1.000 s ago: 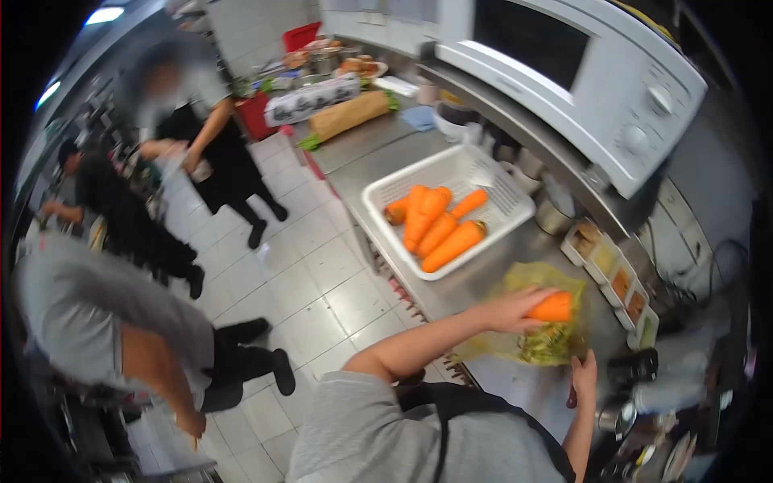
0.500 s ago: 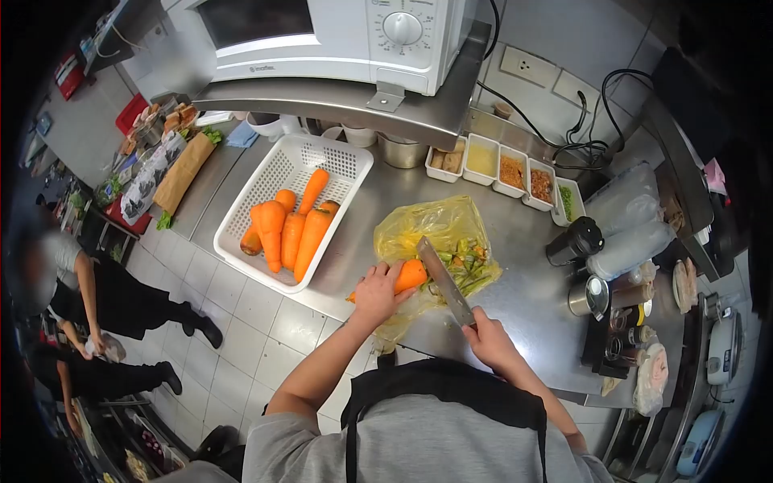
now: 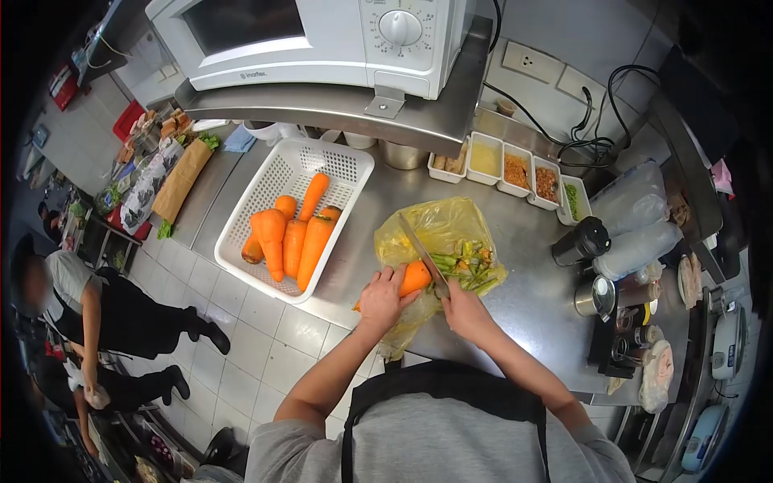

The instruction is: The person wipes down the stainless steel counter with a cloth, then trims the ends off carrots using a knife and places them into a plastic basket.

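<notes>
My left hand [image 3: 385, 301] is closed around a carrot [image 3: 414, 278] lying over a yellow plastic bag [image 3: 439, 221]. In my right hand [image 3: 467, 311] is the handle of a knife [image 3: 421, 252], its blade at the carrot's right end and pointing up and left. Green and orange scraps [image 3: 475, 267] lie on the bag just right of the blade. To the left, a white perforated basket [image 3: 234, 250] holds several large carrots [image 3: 295, 245].
A microwave [image 3: 322, 44] stands on a steel shelf above the counter [image 3: 531, 322]. Small trays of ingredients [image 3: 516, 170] line the back. A black-lidded container [image 3: 581, 240] and jars [image 3: 636, 334] are at right. Two people [image 3: 121, 314] stand at left.
The knife and my right hand have moved slightly left, bringing the blade against the carrot's end. My left hand still holds the carrot. The view has shifted only a little since half a second ago.
</notes>
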Available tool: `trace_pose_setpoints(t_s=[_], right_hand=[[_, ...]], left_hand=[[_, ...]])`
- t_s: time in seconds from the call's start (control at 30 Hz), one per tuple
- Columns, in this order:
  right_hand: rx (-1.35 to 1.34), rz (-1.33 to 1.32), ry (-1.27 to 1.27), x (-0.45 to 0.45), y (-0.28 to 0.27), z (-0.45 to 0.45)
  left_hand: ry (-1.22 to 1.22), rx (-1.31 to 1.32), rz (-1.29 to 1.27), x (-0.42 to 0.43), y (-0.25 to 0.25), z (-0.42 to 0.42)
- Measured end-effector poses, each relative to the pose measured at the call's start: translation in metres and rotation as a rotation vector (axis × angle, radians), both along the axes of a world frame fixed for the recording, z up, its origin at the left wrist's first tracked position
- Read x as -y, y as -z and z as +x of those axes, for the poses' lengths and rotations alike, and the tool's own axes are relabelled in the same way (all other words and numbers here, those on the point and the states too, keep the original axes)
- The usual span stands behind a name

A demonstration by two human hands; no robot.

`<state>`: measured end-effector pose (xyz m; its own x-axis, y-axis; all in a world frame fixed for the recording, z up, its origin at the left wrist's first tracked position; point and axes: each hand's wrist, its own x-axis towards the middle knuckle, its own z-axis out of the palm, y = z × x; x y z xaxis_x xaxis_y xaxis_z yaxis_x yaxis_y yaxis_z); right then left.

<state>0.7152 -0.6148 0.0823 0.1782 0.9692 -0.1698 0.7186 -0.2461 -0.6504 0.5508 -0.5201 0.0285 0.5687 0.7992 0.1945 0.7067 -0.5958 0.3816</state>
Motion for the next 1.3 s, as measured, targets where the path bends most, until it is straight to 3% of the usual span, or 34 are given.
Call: trace_pose_setpoints(t_s=[0.13, 0.33, 0.43, 0.6, 0.7, 0.8, 0.97, 1.03, 1.13, 1.23, 1.3], right_hand=[[0.023, 0.084, -0.05, -0.013, 0.007, 0.004], [0.048, -0.107, 0.017, 0.023, -0.012, -0.004], [0.065, -0.054, -0.026, -0.015, 0.016, -0.002], [-0.013, -0.039, -0.028, -0.025, 0.045, 0.022], [-0.182, -0.112, 0.031, -0.006, 0.032, 0.047], [-0.209, -0.093, 0.063, 0.008, 0.02, 0.066], [-0.214, 0.027, 0.17, 0.027, -0.016, 0.067], [-0.183, 0.035, 0.2, 0.037, -0.024, 0.062], [-0.206, 0.011, 0.242, 0.05, -0.032, 0.047], [-0.205, -0.019, 0.208, 0.062, -0.019, 0.035], [-0.197, -0.056, 0.168, 0.066, -0.015, 0.026]], left_hand=[[-0.008, 0.028, 0.028, -0.006, 0.003, 0.0], [0.009, -0.004, 0.008, -0.004, -0.001, -0.001], [0.024, 0.026, -0.014, -0.001, -0.001, 0.0], [0.045, -0.015, -0.079, -0.001, -0.008, 0.0], [0.026, 0.067, -0.205, -0.01, -0.005, -0.009], [0.085, 0.615, -0.692, -0.03, 0.003, -0.025], [0.126, 1.334, -1.09, -0.023, -0.072, -0.032], [0.107, 1.581, -1.22, -0.014, -0.069, -0.021], [-0.164, 1.701, -1.444, -0.006, -0.009, -0.004], [-0.511, 1.856, -1.51, -0.001, 0.038, 0.01], [-0.536, 1.869, -1.35, 0.004, 0.041, 0.016]])
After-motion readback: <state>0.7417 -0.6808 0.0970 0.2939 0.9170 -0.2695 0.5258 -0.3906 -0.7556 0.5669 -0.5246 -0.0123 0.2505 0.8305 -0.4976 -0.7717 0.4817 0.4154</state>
